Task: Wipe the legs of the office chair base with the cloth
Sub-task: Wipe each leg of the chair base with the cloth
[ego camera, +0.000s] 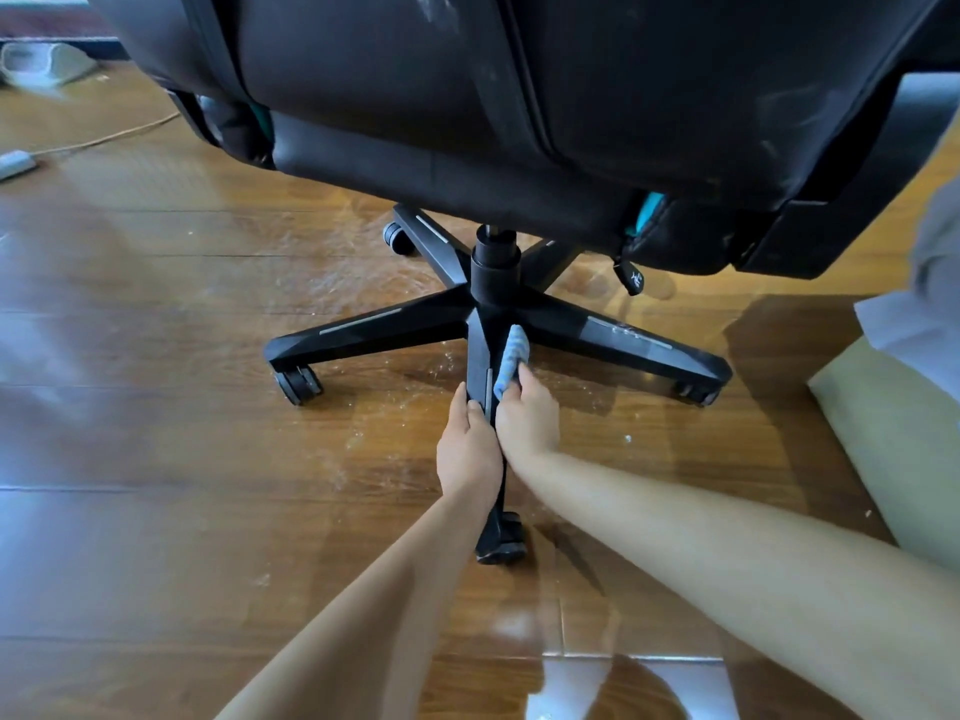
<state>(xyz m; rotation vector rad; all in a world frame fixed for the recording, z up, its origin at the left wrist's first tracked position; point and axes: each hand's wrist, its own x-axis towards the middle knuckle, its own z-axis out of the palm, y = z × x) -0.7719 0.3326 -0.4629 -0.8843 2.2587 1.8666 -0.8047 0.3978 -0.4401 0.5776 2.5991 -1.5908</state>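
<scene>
A black office chair stands on a wooden floor, its star base (pixel 493 304) spreading several legs with castors. The leg nearest me (pixel 479 366) runs toward the camera and ends in a castor (pixel 501 543). My left hand (pixel 467 449) grips this leg from the left side, thumb on top. My right hand (pixel 527 418) holds a blue-and-white cloth (pixel 511 356) and presses it on the right side of the same leg, close to the hub. Both forearms reach in from the bottom of the view.
The chair's black seat and backrest (pixel 519 96) overhang the base. A pale box or cushion (pixel 893 433) lies on the floor at right. A slipper (pixel 41 62) and a power strip (pixel 15 163) with its cord lie at far left. Dust specks dot the floor.
</scene>
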